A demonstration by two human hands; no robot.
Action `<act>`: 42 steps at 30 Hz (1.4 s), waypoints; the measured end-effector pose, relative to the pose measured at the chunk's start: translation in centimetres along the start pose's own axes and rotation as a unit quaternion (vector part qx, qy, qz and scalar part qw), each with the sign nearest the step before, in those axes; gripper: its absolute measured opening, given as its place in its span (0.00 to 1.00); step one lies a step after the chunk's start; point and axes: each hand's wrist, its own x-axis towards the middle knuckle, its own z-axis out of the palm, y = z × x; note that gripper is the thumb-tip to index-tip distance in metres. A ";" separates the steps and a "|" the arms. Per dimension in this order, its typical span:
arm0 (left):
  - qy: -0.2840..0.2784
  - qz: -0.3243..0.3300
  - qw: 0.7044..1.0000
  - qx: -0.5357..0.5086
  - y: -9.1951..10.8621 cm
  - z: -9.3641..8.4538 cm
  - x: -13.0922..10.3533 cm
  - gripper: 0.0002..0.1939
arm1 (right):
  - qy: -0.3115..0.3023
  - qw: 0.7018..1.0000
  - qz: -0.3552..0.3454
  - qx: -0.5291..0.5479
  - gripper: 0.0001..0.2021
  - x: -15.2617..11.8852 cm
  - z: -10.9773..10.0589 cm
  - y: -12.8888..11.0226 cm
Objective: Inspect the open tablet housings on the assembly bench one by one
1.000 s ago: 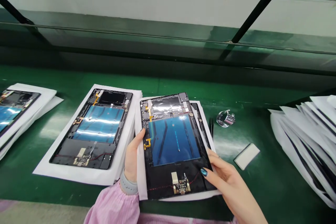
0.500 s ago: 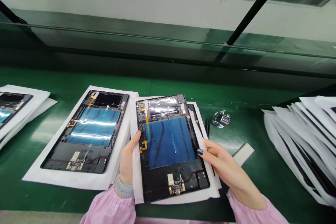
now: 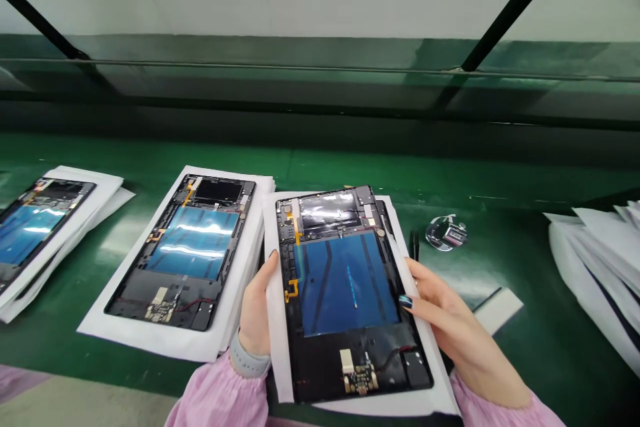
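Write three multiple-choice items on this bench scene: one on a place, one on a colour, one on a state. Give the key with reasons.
1. Where does the round metal counter lie?
A. On the green bench, right of the held tablet frame
B. On top of the far-left stack
C. In the left hand

2. What colour is the large film panel in the held tablet frame?
A. Red
B. Blue
C. Yellow

3. How is the held tablet frame supported?
A. Lying flat, untouched
B. Pinched by one hand only
C. Gripped at both long edges, by the left hand and the right hand

Key: 1 A, it sits on bare green surface beyond the right hand. 2 B, the panel is plainly blue. 3 C, a thumb shows on each side of the frame and its white sheet.
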 end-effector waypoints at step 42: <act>0.023 -0.021 0.999 0.018 -1.0 0.2 -0.5 0.16 | 0.160 0.926 -0.230 -0.251 0.13 -1.5 -1.3 1.5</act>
